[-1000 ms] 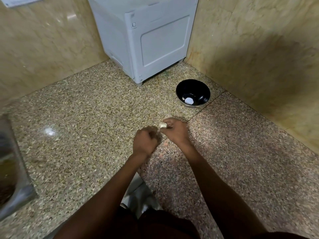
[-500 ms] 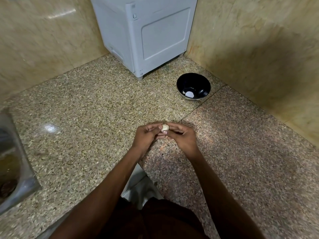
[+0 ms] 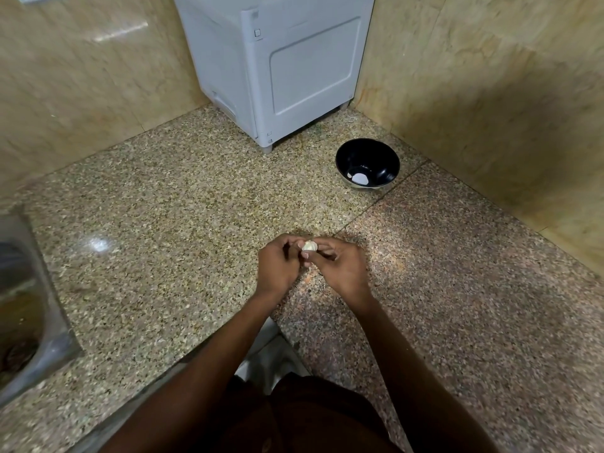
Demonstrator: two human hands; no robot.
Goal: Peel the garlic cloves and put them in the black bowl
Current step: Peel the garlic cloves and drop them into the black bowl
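Bare granite counter [image 3: 202, 204] between hands and black bowl [image 3: 367, 163]; hemmed by white appliance [image 3: 287, 70] behind-left, wall [image 3: 490, 103] right.

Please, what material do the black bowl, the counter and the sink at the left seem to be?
Black bowl: glossy, probably glazed ceramic or melamine; its inside shines. Counter: polished speckled stone, likely granite, with bright reflections. Sink: dull grey metal, apparently stainless steel, though blurred at the edge.
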